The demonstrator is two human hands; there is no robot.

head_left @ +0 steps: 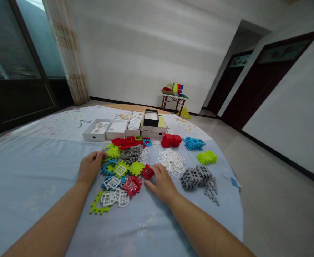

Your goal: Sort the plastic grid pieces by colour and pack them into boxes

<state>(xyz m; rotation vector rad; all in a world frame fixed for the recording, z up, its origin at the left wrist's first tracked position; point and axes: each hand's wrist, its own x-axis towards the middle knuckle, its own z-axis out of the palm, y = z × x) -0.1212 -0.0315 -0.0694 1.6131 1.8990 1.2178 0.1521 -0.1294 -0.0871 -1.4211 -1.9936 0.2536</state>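
Note:
My right hand [161, 182] has its thumb and fingers at a small red toothed plastic building tile [147, 172] on the right side of a mixed pile. My left hand [91, 165] is curled at the pile's left edge, beside a lime-green tile [113, 151]; whatever its fingertips hold is hidden. Between the hands lie another lime-green tile [136, 168], a larger red tile [132, 186], blue tiles [109, 166], dark grey tiles [131, 154] and white lattice pieces [115, 198]. A lime-green frame piece [95, 207] lies nearest me.
Sorted heaps lie to the right: white lattices [172, 161], red tiles [171, 140], blue tiles [194, 143], lime-green tiles [207, 157] and grey tiles [193, 178]. Open white boxes [95, 135] and a black box [151, 118] stand behind. The round table's edge curves along the right.

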